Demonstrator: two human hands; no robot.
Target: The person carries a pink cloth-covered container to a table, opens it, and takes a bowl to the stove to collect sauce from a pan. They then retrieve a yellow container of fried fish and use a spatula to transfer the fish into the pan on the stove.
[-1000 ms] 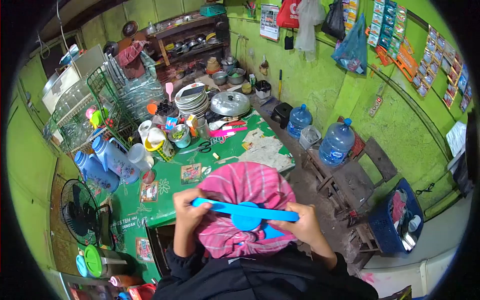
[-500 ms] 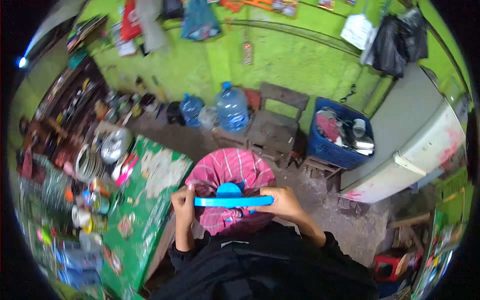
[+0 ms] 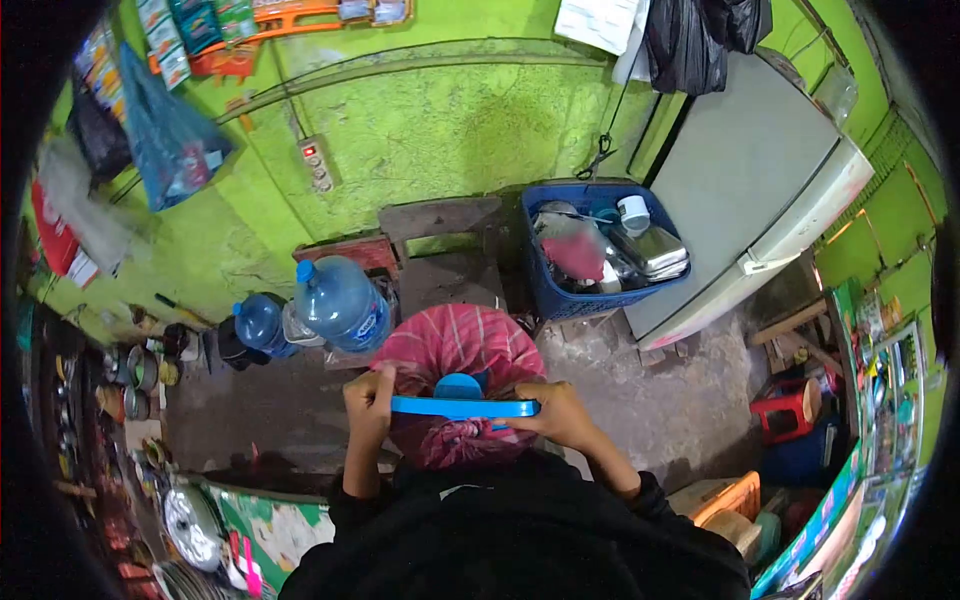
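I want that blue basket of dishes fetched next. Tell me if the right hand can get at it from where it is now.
Probably not at once: the right hand is gripping the blue band at the head wrap, and the blue basket stands apart by the fridge. Bare floor lies between.

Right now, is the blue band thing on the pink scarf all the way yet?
Almost. Done: the blue band already lies flat across the pink head cloth. In hand: the left hand pinches one end and the right hand grips the other. Left: both hands must let go; whether it is fastened, I cannot tell.
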